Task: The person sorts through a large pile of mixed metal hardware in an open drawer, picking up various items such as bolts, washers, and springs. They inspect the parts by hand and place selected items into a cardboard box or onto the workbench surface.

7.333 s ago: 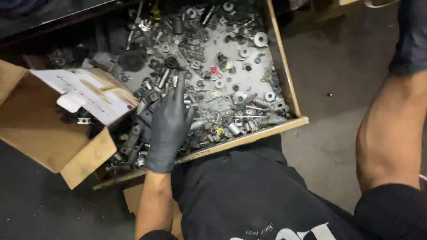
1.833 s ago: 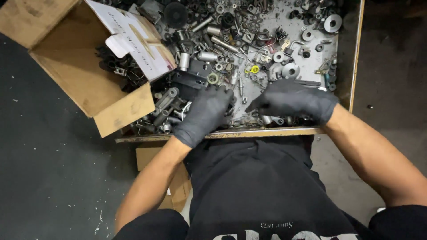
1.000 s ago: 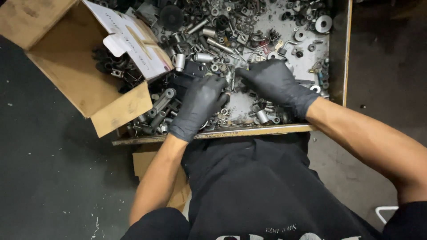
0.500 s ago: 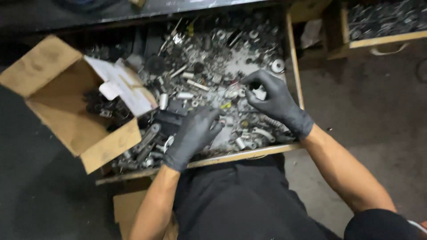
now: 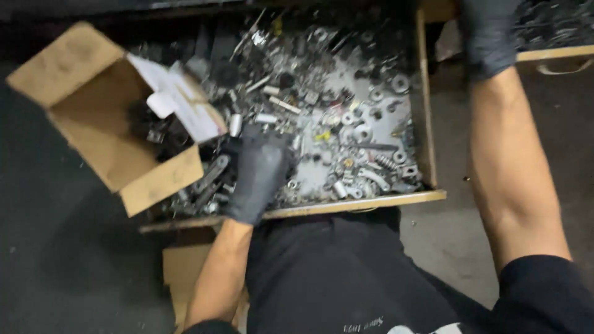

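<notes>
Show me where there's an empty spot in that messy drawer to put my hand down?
Bare grey bottom shows in the drawer only in a small patch right of centre, between the washers and the far heap. The concrete floor outside is open. It is crowded around the left hand and beside the cardboard box.

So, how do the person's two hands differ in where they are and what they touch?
The left hand lies palm down on the metal parts inside the open drawer, near its front edge. The right hand is raised beyond the drawer's right side, toward a second drawer at the top right, and its fingers are cut off by the frame. The left hand touches hardware; what the right hand touches cannot be seen. Both wear black gloves.
</notes>
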